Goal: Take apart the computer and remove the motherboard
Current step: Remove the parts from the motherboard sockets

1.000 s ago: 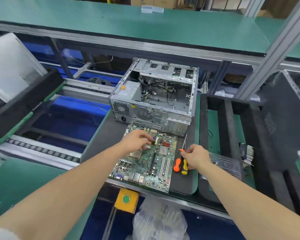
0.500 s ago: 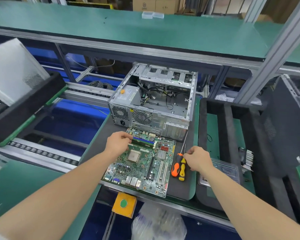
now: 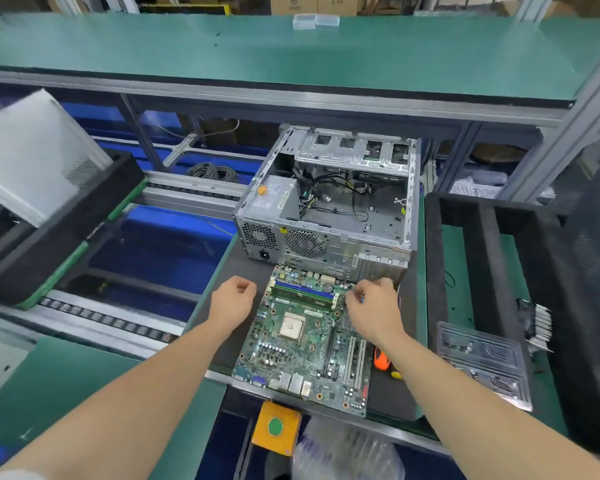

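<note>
Overall light: bright and even, falling from overhead (no lamp itself shows).
Shadows: soft and short; deep shade only beneath the green shelf.
Glare: pale sheen across the shelf top; small highlights on the bare metal of the computer case; the white panel is nearly washed out.
Blur: the left edge is smeared, both the white panel and the black foam tray; the plastic bag at the bottom is soft.
Sharpness: the centre is crisp; fine parts on the motherboard are distinct.
Distortion: wide-angle bending; the shelf edge bows, the aluminium post leans, and the forearms stretch toward the lower corners.
</note>
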